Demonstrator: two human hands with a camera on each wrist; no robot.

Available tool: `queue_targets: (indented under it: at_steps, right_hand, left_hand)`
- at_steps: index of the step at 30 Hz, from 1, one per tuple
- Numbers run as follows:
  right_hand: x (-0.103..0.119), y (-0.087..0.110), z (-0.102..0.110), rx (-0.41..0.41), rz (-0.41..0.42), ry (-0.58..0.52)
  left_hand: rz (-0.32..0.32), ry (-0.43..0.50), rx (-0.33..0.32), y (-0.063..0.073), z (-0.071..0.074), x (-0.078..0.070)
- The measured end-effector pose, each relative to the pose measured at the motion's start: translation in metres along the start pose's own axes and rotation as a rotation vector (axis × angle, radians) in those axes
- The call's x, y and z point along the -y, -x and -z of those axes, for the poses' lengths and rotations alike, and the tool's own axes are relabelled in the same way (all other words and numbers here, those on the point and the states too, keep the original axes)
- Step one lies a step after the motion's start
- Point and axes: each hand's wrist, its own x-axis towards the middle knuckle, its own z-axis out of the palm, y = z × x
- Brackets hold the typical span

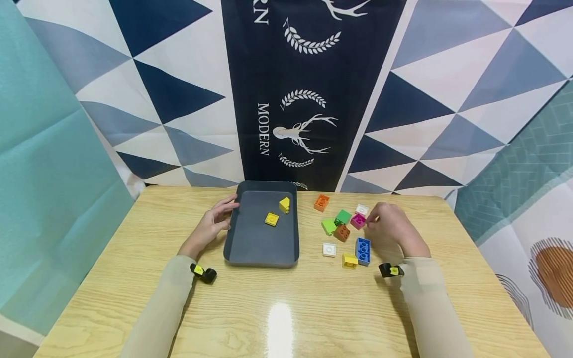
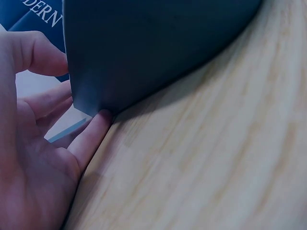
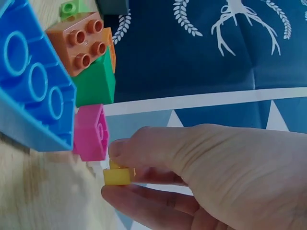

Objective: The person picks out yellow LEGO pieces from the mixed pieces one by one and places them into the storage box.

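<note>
Yellow plastic shows at the fingertips of the right hand (image 1: 394, 223), which pinches a small brick (image 3: 116, 177) between thumb and fingers. Just left of that hand sits a magenta brick (image 1: 358, 222), with a white brick (image 1: 361, 210) beyond it and a blue brick (image 1: 363, 251) nearer the person, all on the counter (image 1: 331, 308). The left hand (image 1: 210, 223), fingers loosely extended, touches the near side of a dark grey tray (image 1: 250, 246); to its right, inside, lie a yellow wedge (image 1: 284, 204) and a flat yellow brick (image 1: 271, 219).
</note>
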Motion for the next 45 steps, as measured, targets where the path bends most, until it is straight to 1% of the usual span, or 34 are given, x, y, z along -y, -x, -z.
queue_targets:
  at_steps: [7,15,22,26,29,33,39,45]
  right_hand:
    - [0.006,0.0,0.003,-0.085,0.047,0.008]
    - [0.008,0.001,0.004,-0.176,0.072,0.012]
    - [0.009,0.002,0.004,-0.217,0.066,-0.005]
    - [0.01,0.002,0.004,-0.24,0.08,-0.011]
    - [0.011,0.002,0.004,-0.277,0.096,-0.017]
    - [0.012,0.003,0.003,-0.317,0.096,-0.014]
    - [0.012,0.001,0.001,-0.301,0.092,-0.019]
    - [0.015,-0.002,0.0,-0.271,0.063,-0.036]
  left_hand:
    - [-0.004,0.007,0.003,0.0,0.0,0.0]
    - [-0.001,-0.001,0.003,0.0,0.0,-0.001]
    - [0.01,0.001,0.004,0.0,0.0,0.0]
    - [0.012,-0.001,0.002,0.0,0.0,-0.001]
    - [0.006,-0.002,0.004,0.0,-0.001,-0.002]
    - [0.003,-0.004,0.005,0.0,0.0,0.0]
    - [0.011,-0.004,-0.003,0.0,0.0,0.001]
    - [0.016,0.004,0.003,-0.001,0.0,0.001]
